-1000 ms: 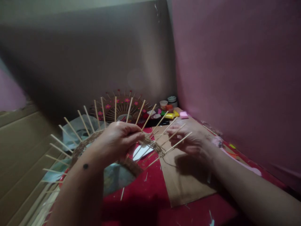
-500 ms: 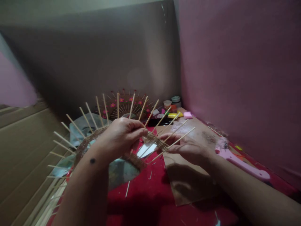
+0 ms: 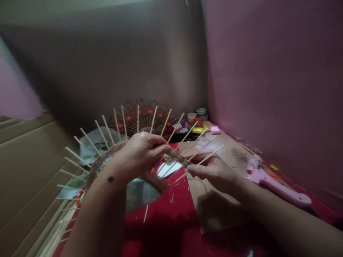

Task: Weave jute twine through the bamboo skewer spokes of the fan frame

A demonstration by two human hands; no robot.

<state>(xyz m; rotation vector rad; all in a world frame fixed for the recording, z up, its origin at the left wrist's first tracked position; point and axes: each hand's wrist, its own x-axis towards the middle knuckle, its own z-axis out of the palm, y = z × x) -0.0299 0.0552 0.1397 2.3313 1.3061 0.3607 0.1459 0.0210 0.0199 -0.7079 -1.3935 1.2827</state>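
A ring of woven brown twine (image 3: 93, 170) with pale wooden sticks (image 3: 89, 141) fanning outward stands over the red table surface (image 3: 160, 228). My left hand (image 3: 142, 150) pinches the woven band at the top, its thumb and fingers closed around the edge. At the band's right part, my right hand (image 3: 211, 171) grips the weave near the base of the sticks, thumb in front and some fingers hidden behind. Between the hands a short stretch of woven band (image 3: 179, 157) shows. A white oval piece (image 3: 169, 169) lies behind it.
Brown cardboard (image 3: 209, 210) lies under my right hand. A pink glue gun (image 3: 278, 187) is at the right. Behind are a finished-looking fan shape with pink flowers (image 3: 139, 116), yellow packets (image 3: 198, 130) and small tubs (image 3: 201, 113). Cardboard (image 3: 29, 167) borders the left.
My right thumb has come forward onto the front of the woven band. The ring and both hands appear slightly farther right in the view.
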